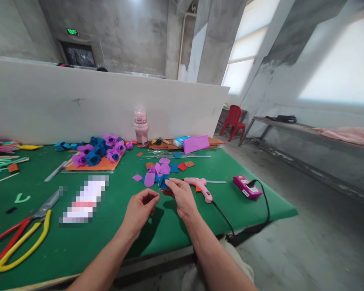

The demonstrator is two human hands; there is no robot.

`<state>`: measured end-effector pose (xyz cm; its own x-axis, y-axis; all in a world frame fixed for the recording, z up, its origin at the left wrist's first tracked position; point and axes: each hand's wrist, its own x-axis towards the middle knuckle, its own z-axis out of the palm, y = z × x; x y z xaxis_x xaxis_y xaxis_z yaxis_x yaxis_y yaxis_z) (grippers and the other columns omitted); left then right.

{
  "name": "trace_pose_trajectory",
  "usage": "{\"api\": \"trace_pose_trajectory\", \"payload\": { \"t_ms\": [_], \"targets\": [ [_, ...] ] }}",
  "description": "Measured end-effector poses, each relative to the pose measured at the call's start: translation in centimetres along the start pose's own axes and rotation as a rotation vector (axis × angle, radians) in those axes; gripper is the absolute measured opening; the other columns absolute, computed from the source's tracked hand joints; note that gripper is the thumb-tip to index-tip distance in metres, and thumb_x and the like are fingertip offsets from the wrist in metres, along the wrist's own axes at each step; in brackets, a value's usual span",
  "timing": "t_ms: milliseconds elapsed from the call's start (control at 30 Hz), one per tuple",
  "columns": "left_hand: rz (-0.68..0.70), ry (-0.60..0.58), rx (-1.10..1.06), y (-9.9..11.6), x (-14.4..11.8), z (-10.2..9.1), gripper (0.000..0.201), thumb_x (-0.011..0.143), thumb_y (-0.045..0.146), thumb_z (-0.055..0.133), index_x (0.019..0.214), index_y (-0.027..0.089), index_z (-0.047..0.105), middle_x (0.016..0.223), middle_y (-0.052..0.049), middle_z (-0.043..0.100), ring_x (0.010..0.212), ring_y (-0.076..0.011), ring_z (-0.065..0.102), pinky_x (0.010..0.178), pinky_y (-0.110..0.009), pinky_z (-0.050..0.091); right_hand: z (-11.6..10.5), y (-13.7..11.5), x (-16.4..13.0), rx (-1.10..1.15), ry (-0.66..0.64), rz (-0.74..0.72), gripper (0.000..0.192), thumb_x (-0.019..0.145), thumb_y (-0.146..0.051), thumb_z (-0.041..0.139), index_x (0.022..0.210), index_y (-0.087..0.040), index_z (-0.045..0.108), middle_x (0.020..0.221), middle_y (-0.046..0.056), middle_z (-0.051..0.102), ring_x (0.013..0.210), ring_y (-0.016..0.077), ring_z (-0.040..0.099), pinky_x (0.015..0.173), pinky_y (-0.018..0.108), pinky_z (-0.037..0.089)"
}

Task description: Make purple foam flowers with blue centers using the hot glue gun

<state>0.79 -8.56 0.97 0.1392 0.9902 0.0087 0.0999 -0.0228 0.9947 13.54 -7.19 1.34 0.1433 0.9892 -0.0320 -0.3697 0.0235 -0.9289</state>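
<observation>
My left hand [140,210] and my right hand [180,197] meet over the green table [115,226] near its front edge. Between their fingertips I hold a small blue foam piece [163,184] on what looks like a thin wire. The left fingers pinch near the stem below the piece, and the right fingers pinch at the piece itself. Just behind my hands lies a scatter of purple, blue and orange foam petals [160,167]. A pink glue gun [200,186] lies right beside my right hand.
Yellow and red handled scissors [24,238] lie at the left front. Finished purple and blue foam flowers [98,151] sit on an orange sheet at the back. A pink bottle [141,128], a magenta power adapter [247,187] with black cord, and a white partition [79,101] are there too.
</observation>
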Motion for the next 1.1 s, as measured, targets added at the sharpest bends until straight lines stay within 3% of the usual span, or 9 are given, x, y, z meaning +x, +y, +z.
{"api": "trace_pose_trajectory", "payload": {
  "t_ms": [1100],
  "targets": [
    [-0.031,0.008,-0.026,-0.10,0.00,-0.23,0.022,0.061,0.036,0.066,0.068,0.016,0.061,0.049,0.005,0.050,0.042,-0.0072,0.041,0.042,-0.019,0.031,0.15,0.02,-0.17,0.021,-0.012,0.024,0.020,0.062,-0.036,0.066,0.064,-0.015,0.066,0.058,0.000,0.062,0.054,0.0103,0.055,0.056,0.022,0.043]
  ]
}}
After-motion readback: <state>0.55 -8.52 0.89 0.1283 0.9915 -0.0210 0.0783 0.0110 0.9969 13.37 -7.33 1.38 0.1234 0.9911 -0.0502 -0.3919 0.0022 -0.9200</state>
